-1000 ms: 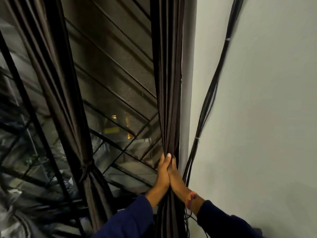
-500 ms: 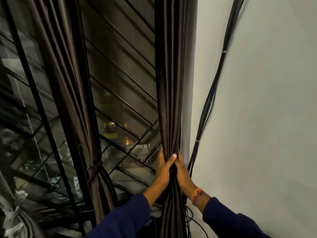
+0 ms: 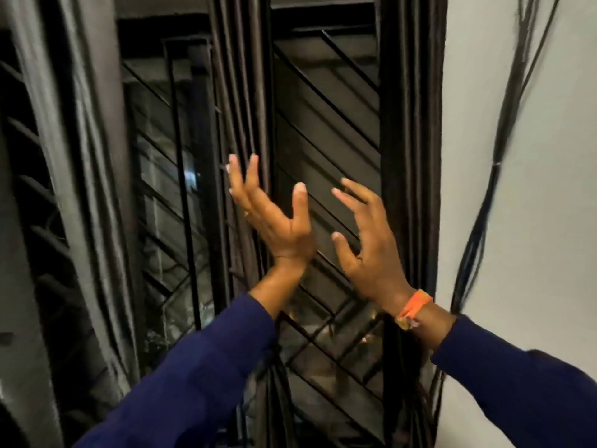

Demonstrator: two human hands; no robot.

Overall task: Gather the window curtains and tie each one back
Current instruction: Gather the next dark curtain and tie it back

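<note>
Three dark brown curtains hang gathered in front of the barred window. The right curtain [image 3: 410,124] hangs next to the white wall. The middle curtain [image 3: 240,92] hangs left of centre, and the left curtain [image 3: 87,156] is at the frame's left. My left hand [image 3: 274,215] is raised with fingers spread, its fingertips at the middle curtain's folds. My right hand [image 3: 368,240] is raised and open between the middle and right curtains, holding nothing. An orange band sits on my right wrist.
A black window grille [image 3: 326,130] with diagonal bars fills the space behind the curtains. A bundle of black cables [image 3: 494,176] runs down the white wall [image 3: 533,253] at the right.
Both hands have let go of the right curtain and risen, spread open. The view has shifted so the middle curtain is now behind my left hand.
</note>
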